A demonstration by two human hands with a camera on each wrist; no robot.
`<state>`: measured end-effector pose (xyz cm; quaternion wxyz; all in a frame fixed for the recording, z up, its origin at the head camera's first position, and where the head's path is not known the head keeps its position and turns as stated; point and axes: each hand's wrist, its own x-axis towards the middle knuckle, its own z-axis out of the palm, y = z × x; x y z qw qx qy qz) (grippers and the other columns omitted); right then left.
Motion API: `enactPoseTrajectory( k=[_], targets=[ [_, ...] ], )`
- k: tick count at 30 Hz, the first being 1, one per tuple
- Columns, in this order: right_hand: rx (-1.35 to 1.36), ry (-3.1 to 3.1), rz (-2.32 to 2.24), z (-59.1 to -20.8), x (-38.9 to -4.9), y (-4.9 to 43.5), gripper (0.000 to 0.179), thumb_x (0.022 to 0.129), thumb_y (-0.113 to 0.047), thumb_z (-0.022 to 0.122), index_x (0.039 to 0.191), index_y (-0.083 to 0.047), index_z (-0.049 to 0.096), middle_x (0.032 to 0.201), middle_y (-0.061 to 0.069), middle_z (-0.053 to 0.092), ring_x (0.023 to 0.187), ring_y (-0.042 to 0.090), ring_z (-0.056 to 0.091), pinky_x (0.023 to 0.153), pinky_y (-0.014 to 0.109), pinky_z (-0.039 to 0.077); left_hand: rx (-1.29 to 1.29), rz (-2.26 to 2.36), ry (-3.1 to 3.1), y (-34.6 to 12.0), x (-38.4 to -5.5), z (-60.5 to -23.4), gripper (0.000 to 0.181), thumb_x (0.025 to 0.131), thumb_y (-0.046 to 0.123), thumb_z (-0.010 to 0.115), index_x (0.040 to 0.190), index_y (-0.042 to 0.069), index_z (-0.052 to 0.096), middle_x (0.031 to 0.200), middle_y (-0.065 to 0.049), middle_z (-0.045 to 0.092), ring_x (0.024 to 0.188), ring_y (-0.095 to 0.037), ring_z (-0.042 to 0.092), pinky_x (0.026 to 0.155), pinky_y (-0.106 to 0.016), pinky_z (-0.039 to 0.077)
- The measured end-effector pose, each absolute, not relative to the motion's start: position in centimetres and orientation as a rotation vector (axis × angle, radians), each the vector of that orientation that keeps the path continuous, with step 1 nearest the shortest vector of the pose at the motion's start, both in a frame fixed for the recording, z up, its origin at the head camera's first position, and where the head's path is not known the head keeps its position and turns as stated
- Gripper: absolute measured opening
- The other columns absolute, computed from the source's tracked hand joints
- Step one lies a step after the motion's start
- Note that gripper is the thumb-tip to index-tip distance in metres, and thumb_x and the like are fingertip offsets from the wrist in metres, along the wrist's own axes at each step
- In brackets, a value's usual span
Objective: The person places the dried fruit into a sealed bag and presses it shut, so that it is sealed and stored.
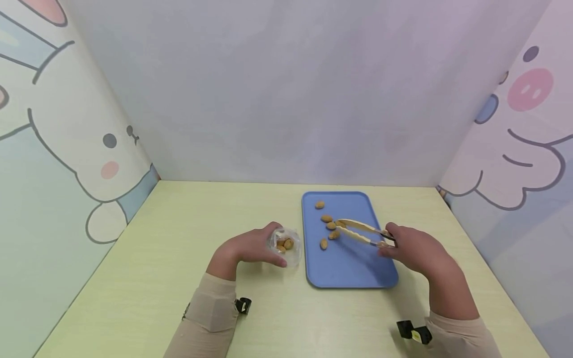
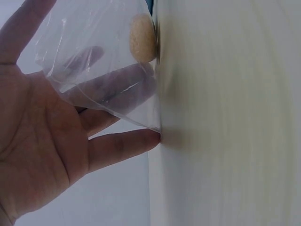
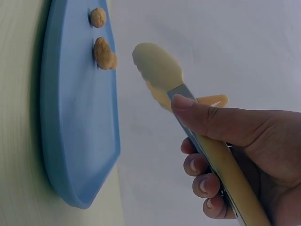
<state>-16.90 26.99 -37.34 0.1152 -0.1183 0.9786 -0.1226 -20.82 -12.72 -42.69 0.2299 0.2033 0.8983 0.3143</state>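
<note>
My left hand curves its thumb and fingers around a clear plastic bag standing on the table. Inside the bag lie several brown nuts; one nut shows through the plastic in the left wrist view. My right hand grips a pair of tongs with cream tips and metal parts. Their tips hover above a blue tray, with the two arms apart in the head view. Several loose brown nuts lie on the tray's left half, some close to the tips. Whether the tips touch a nut, I cannot tell.
The tray lies just right of the bag on a pale yellow table. A plain light wall closes off the back, and side panels with cartoon animals stand left and right. Each sleeve has a small black clip near the wrist.
</note>
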Motion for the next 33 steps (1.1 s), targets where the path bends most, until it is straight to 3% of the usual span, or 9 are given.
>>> enactPoseTrajectory(
  k=[7, 33],
  targets=[
    [-0.387, 2.908, -0.348, -37.3, -16.6, 26.3, 0.035, 0.085, -0.04, 0.074, 0.093, -0.014, 0.052, 0.073, -0.002, 0.051, 0.061, 0.014, 0.044, 0.054, 0.032, 0.033, 0.556, 0.853, 2.469, -12.7, -20.9, -42.6, 0.095, 0.065, 0.064, 0.08, 0.141, 0.029, 0.035, 0.121, 0.006, 0.06, 0.11, -0.012, 0.055, 0.095, -0.042, 0.043],
    [-0.547, 3.037, -0.321, -37.1, -16.1, 23.6, 0.032, 0.082, -0.037, 0.077, 0.091, -0.02, 0.051, 0.072, -0.007, 0.046, 0.059, 0.01, 0.042, 0.052, 0.029, 0.034, 0.555, 0.866, 2.463, -12.7, -20.8, -42.7, 0.092, 0.066, 0.062, 0.081, 0.14, 0.03, 0.036, 0.12, 0.006, 0.059, 0.11, -0.013, 0.055, 0.096, -0.041, 0.043]
  ],
)
